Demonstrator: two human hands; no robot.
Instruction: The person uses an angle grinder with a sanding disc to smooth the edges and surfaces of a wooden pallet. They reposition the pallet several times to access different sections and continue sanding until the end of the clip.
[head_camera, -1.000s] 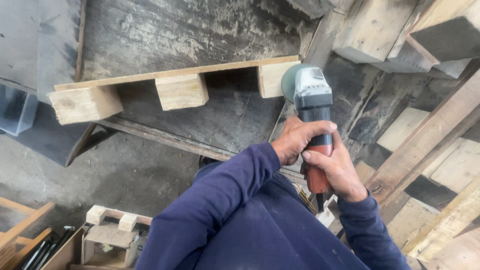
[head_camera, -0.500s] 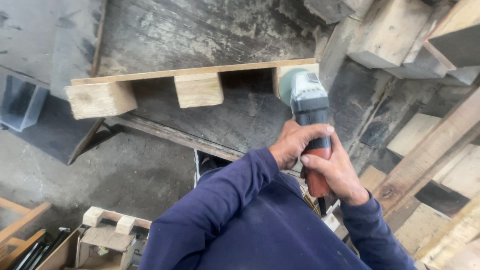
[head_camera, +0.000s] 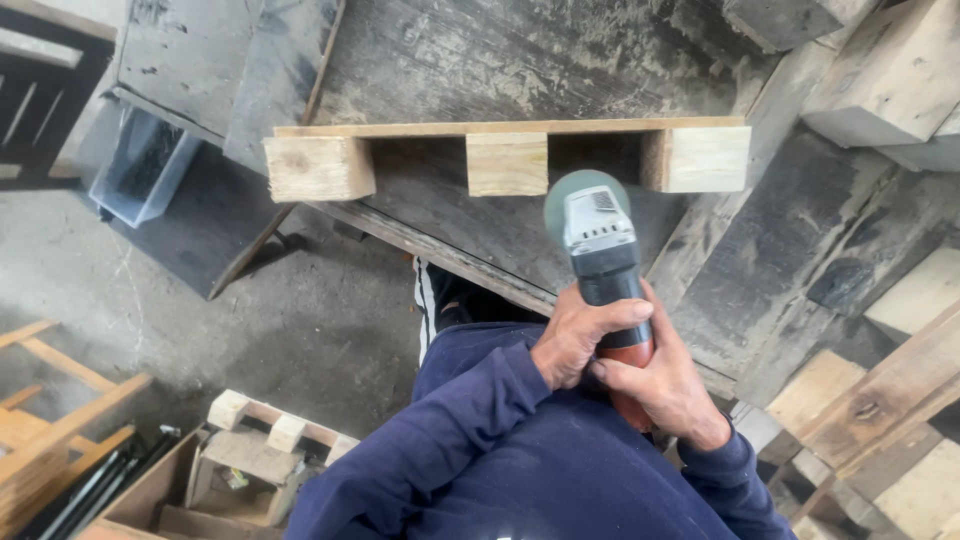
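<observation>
Both my hands grip the handle of an angle grinder (head_camera: 598, 250) with a grey head and a red rear grip. My left hand (head_camera: 580, 338) wraps the black neck from the left. My right hand (head_camera: 668, 388) holds the red grip from the right. The grinder's green disc (head_camera: 582, 192) points away from me and hovers just in front of a pale wooden pallet piece (head_camera: 510, 150): a thin plank with three blocks under it, standing on edge on a dark worn workbench (head_camera: 470, 60). The disc sits between the middle and the right block.
Stacked timber blocks and planks (head_camera: 880, 300) crowd the right side. A clear plastic bin (head_camera: 140, 165) stands at the left by the bench. On the concrete floor lie a small wooden frame (head_camera: 255, 440) and a wooden rack (head_camera: 50, 400) at lower left.
The view has swung, so the pallet piece and bench now sit further right and lower in frame. The grinder has drawn back from the right block toward the gap beside the middle block.
</observation>
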